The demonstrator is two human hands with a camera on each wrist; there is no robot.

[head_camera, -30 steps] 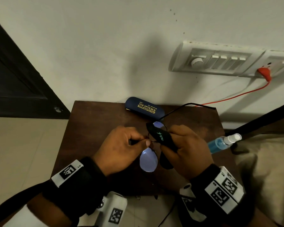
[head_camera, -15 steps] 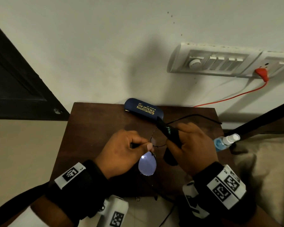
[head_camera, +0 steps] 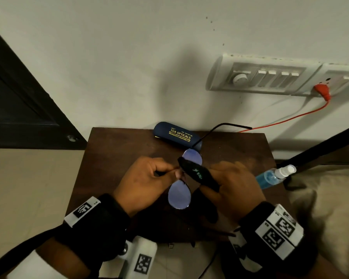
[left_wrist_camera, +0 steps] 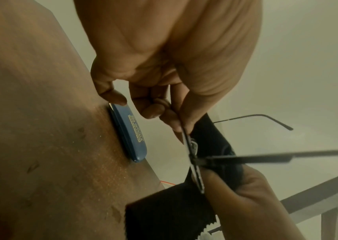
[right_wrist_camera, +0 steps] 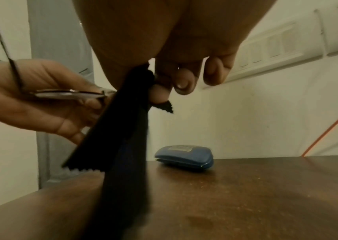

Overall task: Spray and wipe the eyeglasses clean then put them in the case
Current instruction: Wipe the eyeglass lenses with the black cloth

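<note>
Eyeglasses (head_camera: 180,185) hang above the wooden table (head_camera: 113,158), pinched at the bridge between thumb and forefinger of the left hand (head_camera: 147,184), one lens below those fingertips and the other beyond them. The right hand (head_camera: 233,187) has its fingers curled round a black cleaning cloth (head_camera: 198,175), folded over the far lens just off the left fingertips. To wipe well, I judge the cloth should sandwich the lens on both faces and move in small circles, the left pinch staying on the frame and off the glass. Thin wire frame and slim temples look easily bent; the lenses are smooth with a bluish sheen; the cloth is soft, with a zigzag-cut edge. Beyond both hands lies the closed, rounded hard case (head_camera: 177,136); a clear spray bottle (head_camera: 274,176) of blue liquid lies past the right knuckles.
</note>
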